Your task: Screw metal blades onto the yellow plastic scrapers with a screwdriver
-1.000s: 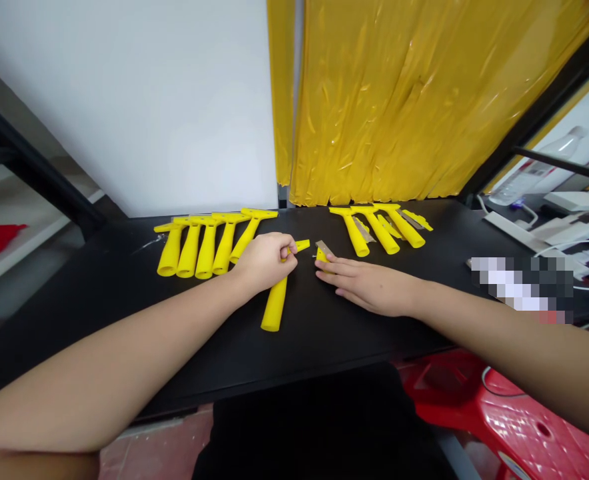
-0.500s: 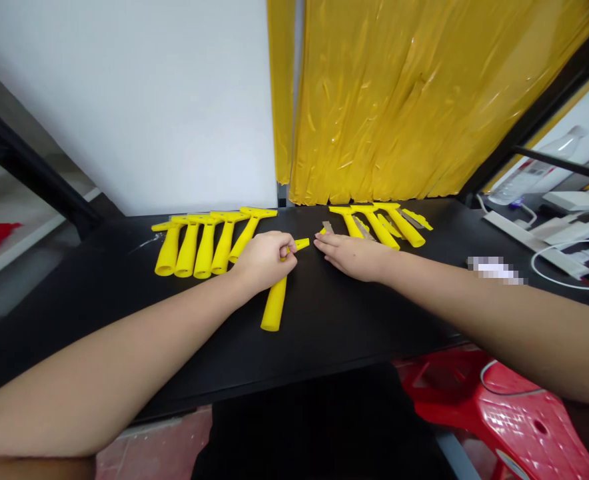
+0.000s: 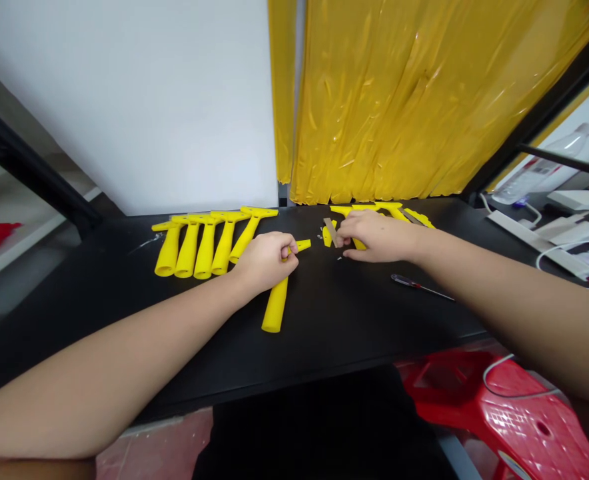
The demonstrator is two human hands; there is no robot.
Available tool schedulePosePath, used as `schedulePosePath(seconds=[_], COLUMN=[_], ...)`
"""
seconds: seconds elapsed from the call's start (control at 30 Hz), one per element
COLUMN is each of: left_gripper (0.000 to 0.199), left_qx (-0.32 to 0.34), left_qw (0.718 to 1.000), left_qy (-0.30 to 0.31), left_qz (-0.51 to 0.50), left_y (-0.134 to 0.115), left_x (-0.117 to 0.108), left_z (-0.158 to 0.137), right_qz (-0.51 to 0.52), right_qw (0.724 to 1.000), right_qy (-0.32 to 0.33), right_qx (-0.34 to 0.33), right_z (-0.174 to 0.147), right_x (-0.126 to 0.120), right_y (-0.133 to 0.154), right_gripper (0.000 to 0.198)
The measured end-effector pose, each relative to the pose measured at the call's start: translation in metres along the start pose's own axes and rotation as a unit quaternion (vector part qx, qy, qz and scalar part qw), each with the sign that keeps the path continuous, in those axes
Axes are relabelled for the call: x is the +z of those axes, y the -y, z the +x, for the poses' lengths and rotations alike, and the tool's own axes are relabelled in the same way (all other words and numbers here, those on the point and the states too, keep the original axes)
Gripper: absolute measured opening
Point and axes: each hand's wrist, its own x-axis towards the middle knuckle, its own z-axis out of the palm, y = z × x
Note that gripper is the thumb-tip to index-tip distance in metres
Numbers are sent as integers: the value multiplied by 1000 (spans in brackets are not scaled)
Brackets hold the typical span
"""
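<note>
My left hand (image 3: 269, 260) is closed around the head of a yellow scraper (image 3: 275, 307), whose hollow handle points toward me on the black table. Part of the scraper's head shows beyond my fingers. My right hand (image 3: 374, 233) is over the parts on the right, fingers bent and thumb apart from them. Its fingertips are at the edge of a flat metal blade (image 3: 331, 231), which lies across a small yellow cover piece (image 3: 327, 237). Whether they grip the blade is unclear. Tiny screws (image 3: 339, 258) lie close by. Behind this hand, other yellow scrapers (image 3: 389, 208) are partly hidden.
Several yellow scrapers (image 3: 203, 250) stand in a row on the left of the black table (image 3: 334, 320). A screwdriver (image 3: 406, 281) lies beside my right forearm. White power strips and cables (image 3: 539, 243) are at the right, and a red stool (image 3: 529, 413) is below.
My right hand has moved right and lifted from flat to bent fingers, uncovering the blade, cover piece and screws. The screwdriver now shows by my forearm. My left hand keeps its hold.
</note>
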Motion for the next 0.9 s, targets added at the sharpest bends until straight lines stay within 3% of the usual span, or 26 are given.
schedulePosePath(seconds=[0.2, 0.57, 0.9], left_gripper=[9, 9, 10], left_qx=[1, -3, -7], left_qw=[1000, 1000, 1000], left_qy=[-1, 0, 1], left_qz=[-2, 1, 5], left_y=[1, 0, -1], left_x=[0, 0, -1], left_z=[0, 0, 0], right_qz=[-28, -129, -158], right_qw=[999, 991, 986], right_qy=[35, -2, 47], right_qx=[11, 42, 38], right_z=[5, 31, 57], right_x=[11, 17, 16], right_y=[12, 16, 11], right_gripper=[10, 22, 22])
